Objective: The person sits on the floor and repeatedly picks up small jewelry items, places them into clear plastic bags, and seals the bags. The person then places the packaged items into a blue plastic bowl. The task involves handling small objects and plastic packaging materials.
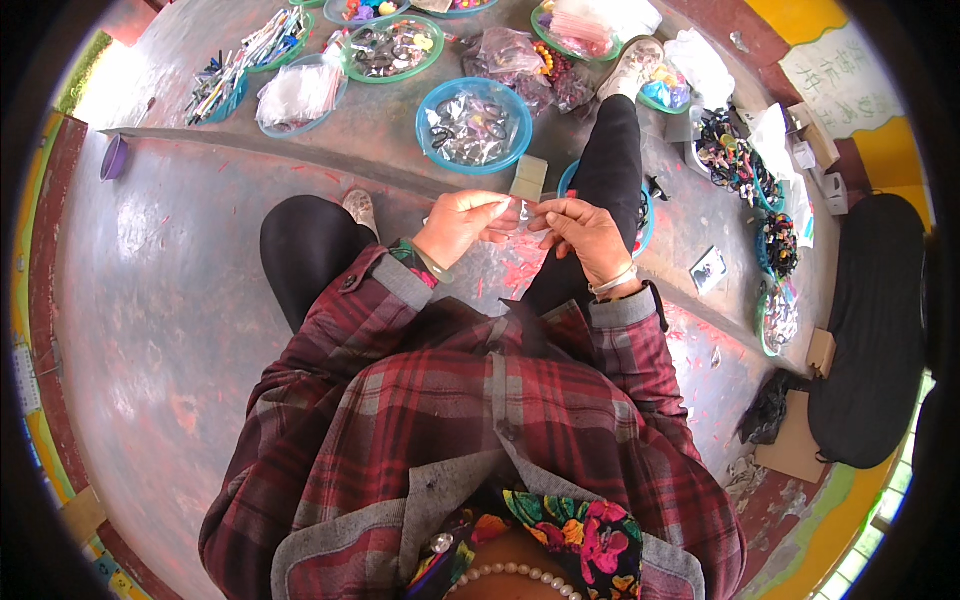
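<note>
In front of my torso, my left hand (466, 225) and my right hand (585, 234) pinch what looks like a small clear plastic bag (524, 213) between thumbs and fingers. It is thin and glossy, so its outline and any contents are hard to make out. Just beyond my fingers lies a pale yellowish rectangular stack (529, 177). A blue plastic basin (480, 168) stands behind it, holding clear packets (474, 129) with dark rings inside. My right leg partly hides another blue basin (649, 219) near my right hand.
A low concrete step edge (300, 159) crosses the floor. Beyond it stand a green basket (352, 73) of packets, a basket with clear bags (300, 97) and bundles of pens (217, 90). Dark hair ties (724, 150) fill containers at right. Red scraps (517, 270) litter the floor.
</note>
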{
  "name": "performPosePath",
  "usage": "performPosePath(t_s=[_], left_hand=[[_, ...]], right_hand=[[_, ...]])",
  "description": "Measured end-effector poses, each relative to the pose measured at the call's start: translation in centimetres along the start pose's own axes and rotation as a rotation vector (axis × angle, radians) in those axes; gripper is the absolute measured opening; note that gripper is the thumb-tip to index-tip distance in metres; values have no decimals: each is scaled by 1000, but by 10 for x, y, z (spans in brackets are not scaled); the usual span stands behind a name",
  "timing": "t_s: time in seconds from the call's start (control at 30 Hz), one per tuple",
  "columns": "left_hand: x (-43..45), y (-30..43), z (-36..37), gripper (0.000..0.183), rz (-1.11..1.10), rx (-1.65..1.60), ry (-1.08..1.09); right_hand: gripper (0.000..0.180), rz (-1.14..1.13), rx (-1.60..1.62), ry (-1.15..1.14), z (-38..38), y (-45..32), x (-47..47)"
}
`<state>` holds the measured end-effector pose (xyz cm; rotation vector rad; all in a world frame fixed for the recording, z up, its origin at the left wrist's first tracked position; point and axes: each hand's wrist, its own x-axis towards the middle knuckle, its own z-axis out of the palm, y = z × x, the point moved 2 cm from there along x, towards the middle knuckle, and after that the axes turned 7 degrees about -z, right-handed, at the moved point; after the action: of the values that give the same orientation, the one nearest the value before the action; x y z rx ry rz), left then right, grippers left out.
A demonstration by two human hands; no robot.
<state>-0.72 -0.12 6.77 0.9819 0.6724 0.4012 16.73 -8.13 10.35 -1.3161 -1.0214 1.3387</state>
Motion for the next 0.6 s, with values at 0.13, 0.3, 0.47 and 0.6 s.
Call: performPosePath(t_s=[0.13, 0.3, 0.47, 0.6], left_hand=[[-5, 11, 6, 34, 91, 187, 34], [-8, 16, 13, 32, 190, 229, 14], [-3, 8, 7, 23, 388, 515, 105], [0, 0, 4, 22, 188, 238, 149]], right_hand=[[20, -296, -492, 102, 3, 1, 4], [11, -695, -1214, 87, 25, -7, 6], [15, -596, -1344, -56, 49, -7, 8], [17, -586, -1267, -139, 56, -4, 9]])
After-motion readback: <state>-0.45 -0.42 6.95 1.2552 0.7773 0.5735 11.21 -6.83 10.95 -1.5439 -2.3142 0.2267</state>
